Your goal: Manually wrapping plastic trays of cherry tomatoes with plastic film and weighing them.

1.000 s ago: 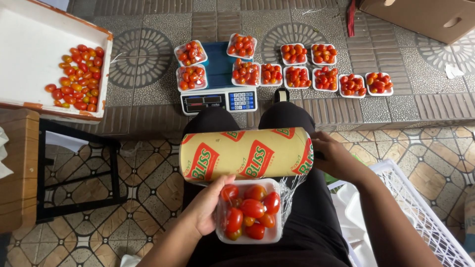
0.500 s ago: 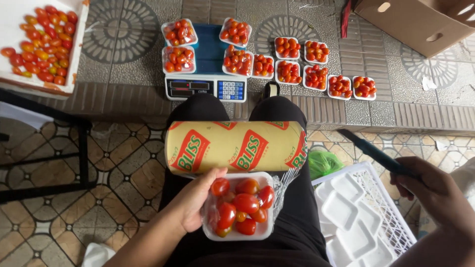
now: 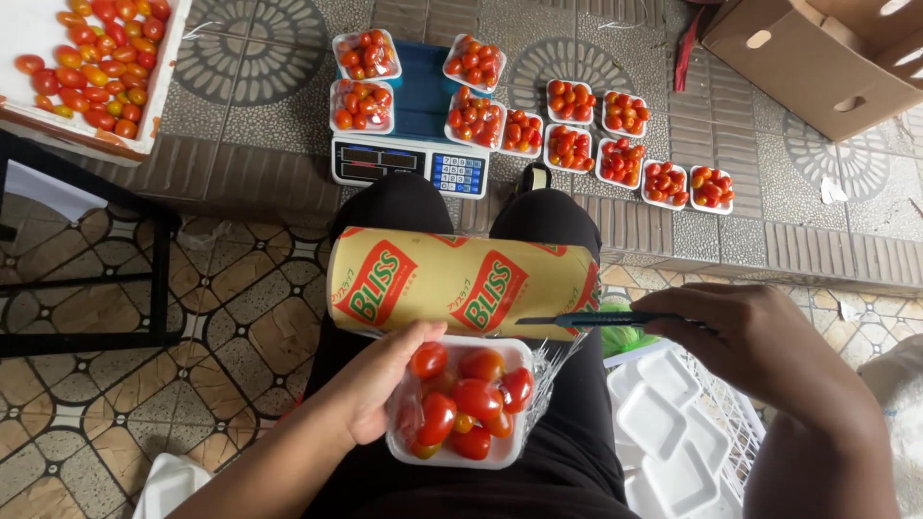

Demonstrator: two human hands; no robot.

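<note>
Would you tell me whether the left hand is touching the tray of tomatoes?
Touching: the head view shows the left hand gripping the tray of tomatoes at its left edge.

Patterned brown floor tiles [image 3: 221, 308] are spreading out below, and a grey paved step [image 3: 769, 240] is running across the far side. A black metal frame [image 3: 159, 279] is standing on the left. A cardboard box [image 3: 817, 58] is sitting top right, daylight falling evenly over everything.

Red tomatoes [image 3: 468, 404], white tray [image 3: 460, 453] (foam), yellow-red roll [image 3: 461, 284]
</note>
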